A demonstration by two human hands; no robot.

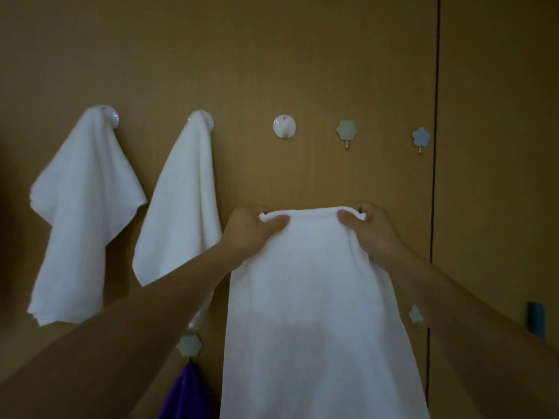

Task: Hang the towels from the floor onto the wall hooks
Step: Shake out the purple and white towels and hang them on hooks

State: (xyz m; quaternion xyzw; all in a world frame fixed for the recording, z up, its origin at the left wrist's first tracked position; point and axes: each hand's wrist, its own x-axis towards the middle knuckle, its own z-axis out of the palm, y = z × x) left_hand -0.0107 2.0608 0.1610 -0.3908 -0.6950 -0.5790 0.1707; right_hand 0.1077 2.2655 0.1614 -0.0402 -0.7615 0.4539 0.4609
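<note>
Wooden wall point(272, 55), hooks and towels, listed left to right.

1. Far-left towel point(81, 213): white, draped from a round white hook point(111, 117), corners hanging loose.
2. Second towel point(181, 207): white, draped from another round hook point(208, 120) on the same row.
3. Lower hexagon hook point(189, 345): pale green, below the second towel. A purple cloth point(181, 394) hangs from it.
4. Left hand point(251, 231): raised toward the wall. Its fingers point(243, 214) are curled over the top left corner of the held towel, with the thumb pressed on the near face.
5. Held towel point(308, 313): white, off the floor. Its top edge is stretched between both hands and the rest hangs straight down out of view. It is held below the bare round hook point(284, 126) and well short of it.
6. Upper hexagon hook point(346, 130): pale green with a small metal peg. Nothing hangs on it.
7. Right hand point(375, 234): grips the towel's top right corner the same way, fingers curled and thumb in front.
8. Lower pale hook point(415, 314): partly hidden beside the right forearm.
9. Flower hook point(420, 137): blue, nothing on it, just left of a dark vertical seam point(434, 86).
10. Blue item point(537, 323): on the wall at far right, too dim to identify.
</note>
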